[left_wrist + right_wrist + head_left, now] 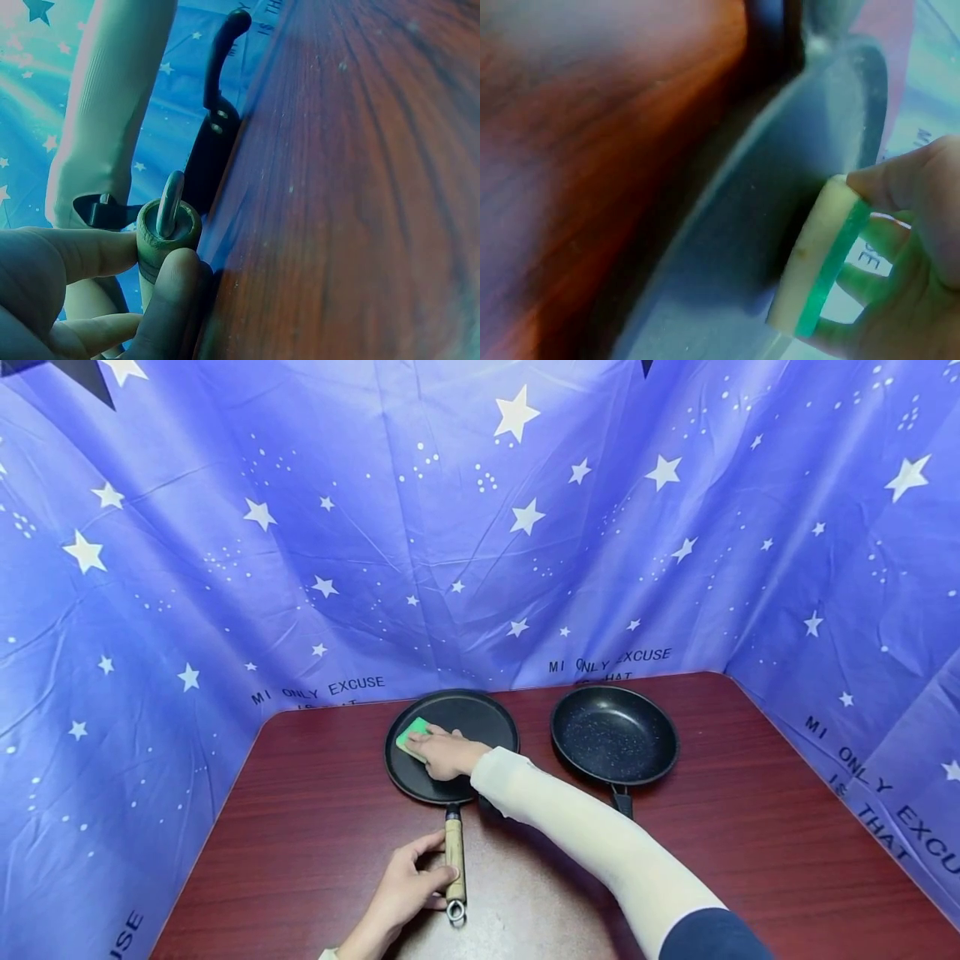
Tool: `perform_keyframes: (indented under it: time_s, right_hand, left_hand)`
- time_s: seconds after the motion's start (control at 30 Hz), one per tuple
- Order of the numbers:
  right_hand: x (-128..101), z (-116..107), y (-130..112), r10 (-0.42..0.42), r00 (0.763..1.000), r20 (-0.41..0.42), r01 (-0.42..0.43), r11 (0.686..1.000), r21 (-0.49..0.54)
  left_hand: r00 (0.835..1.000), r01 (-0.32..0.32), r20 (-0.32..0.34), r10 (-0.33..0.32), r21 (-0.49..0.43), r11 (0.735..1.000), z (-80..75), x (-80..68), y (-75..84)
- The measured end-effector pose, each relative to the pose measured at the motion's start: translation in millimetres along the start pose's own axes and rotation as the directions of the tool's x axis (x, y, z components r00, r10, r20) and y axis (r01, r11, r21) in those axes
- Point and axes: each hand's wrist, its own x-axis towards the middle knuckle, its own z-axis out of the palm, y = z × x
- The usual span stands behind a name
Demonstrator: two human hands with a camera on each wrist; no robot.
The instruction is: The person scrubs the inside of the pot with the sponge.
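A flat black griddle pan lies on the table, its wooden handle toward me. My left hand grips that handle between thumb and fingers, close to the metal ring at its end. Over the left part of the pan, my right hand holds a green and yellow sponge. The right wrist view shows the sponge pinched between thumb and fingers, its pale yellow side facing the pan surface.
A deeper speckled black frying pan stands to the right, its handle partly hidden by my right sleeve. The reddish-brown table meets a blue star-patterned cloth at its back and sides.
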Motion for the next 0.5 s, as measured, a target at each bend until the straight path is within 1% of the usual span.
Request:
perform_keyframes:
  time_s: [0.17,0.3,0.5]
  right_hand:
    - [5.0,-6.3,11.0,0.047,0.999,0.007,-0.047,0.999,0.017]
    - [5.5,-12.9,22.8,0.08,0.997,0.013,-0.081,0.995,0.05]
    - [3.2,-17.3,41.8,0.154,0.988,0.014,-0.154,0.983,0.103]
  left_hand:
    - [1.0,0.015,-0.01,-0.015,-0.005,1.0,0.2,-0.2,-2.3]
    - [1.0,0.019,-0.011,-0.019,-0.003,1.0,-0.1,0.1,-2.0]
    - [1.0,0.027,-0.01,-0.027,-0.004,1.0,-0.9,0.3,-2.2]
